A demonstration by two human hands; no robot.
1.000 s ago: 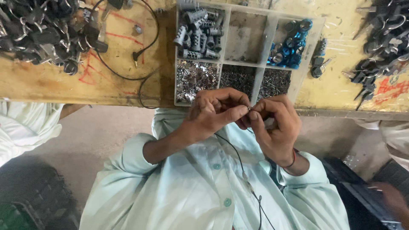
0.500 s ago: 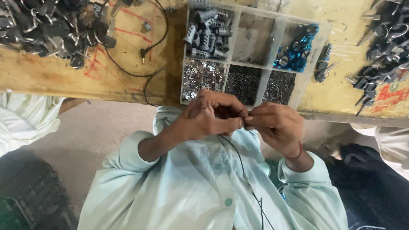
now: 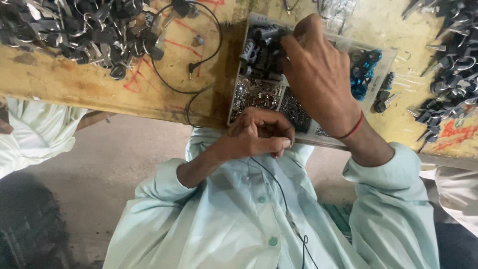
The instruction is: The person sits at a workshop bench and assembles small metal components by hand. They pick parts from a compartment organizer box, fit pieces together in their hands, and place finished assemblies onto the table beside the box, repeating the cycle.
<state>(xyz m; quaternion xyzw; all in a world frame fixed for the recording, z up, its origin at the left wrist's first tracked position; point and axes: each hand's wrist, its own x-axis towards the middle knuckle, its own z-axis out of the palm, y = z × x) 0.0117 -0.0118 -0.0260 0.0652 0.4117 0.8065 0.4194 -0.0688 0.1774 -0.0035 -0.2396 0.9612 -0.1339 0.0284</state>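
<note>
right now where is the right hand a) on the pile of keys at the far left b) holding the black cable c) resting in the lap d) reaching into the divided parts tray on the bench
d: the right hand is stretched up over the divided parts tray, fingertips at the compartment of small dark cylinders, while the left hand stays low by the bench edge.

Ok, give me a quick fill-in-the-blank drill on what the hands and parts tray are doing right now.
1. The right hand reaches into the clear plastic compartment tray on the ____ workbench.
2. The left hand is held near the tray's ____ edge, fingers curled.
3. A ____ thread band circles the right wrist.
4. The bright blue small parts lie to the ____ of the right hand.

Missing: wooden; near; red; right
</note>
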